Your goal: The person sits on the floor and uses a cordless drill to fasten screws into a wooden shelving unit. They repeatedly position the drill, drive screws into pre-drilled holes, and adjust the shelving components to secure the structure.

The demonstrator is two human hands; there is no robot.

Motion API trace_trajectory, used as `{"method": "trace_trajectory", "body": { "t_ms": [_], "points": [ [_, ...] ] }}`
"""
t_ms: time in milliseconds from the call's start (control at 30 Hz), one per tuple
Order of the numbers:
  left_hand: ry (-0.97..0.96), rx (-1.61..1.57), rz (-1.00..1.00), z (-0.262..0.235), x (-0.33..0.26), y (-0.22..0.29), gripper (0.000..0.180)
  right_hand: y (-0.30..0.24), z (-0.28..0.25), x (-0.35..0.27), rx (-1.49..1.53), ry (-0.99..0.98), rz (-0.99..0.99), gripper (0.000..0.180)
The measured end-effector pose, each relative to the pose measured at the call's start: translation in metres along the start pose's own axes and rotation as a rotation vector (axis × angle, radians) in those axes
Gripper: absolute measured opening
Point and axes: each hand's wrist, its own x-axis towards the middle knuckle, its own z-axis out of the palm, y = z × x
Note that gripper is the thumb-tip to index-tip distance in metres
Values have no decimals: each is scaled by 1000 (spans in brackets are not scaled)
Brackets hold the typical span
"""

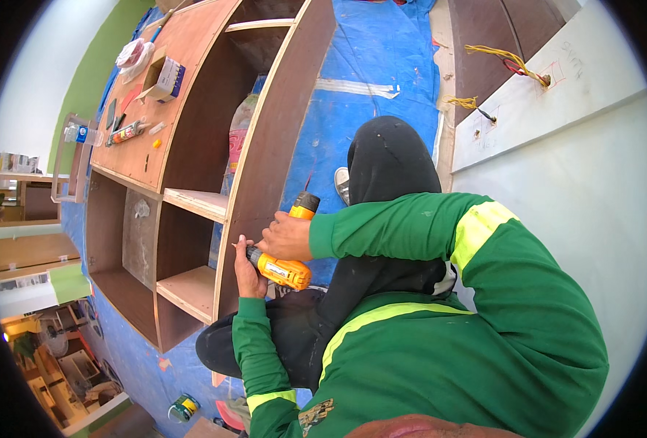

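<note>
A yellow and black cordless drill [283, 271] lies sideways in front of me, its chuck pointing left at the cabinet. My right hand [288, 237] is wrapped round its handle, with the black battery end sticking out above the fist. Around the chuck, my left hand [247, 274] is closed, its fingertips close to the cabinet's front edge. A thin tip shows just past these fingers; whether it is a bit or a screw I cannot make out. The brown wooden cabinet [268, 157] has open compartments and pale-edged shelves [192, 288].
On the cabinet's upper panel stand a small open box [166, 79], a sealant tube [128, 132] and a plastic bottle [79, 134]. Blue sheeting [382, 55] covers the floor. Yellow wires [509, 58] stick out of the white panel at right. A tin [184, 407] stands at lower left.
</note>
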Motion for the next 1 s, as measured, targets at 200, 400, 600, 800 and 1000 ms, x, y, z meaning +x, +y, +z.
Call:
{"method": "trace_trajectory", "body": {
  "t_ms": [200,400,600,800,1000],
  "points": [
    [-6,1,-8,-1,2,0,32,0,-2,0,-10,-13,-5,20],
    [-10,-3,0,-1,2,0,31,0,-3,-1,-29,6,-3,21],
    [-8,-39,90,-4,-1,1,33,-1,-11,5,47,-48,3,25],
    [-55,-257,116,-2,-6,36,38,13,-61,22,241,9,-23,35],
    [-246,-385,210,15,-49,69,46,16,-71,24,846,129,119,41]
  ]
}}
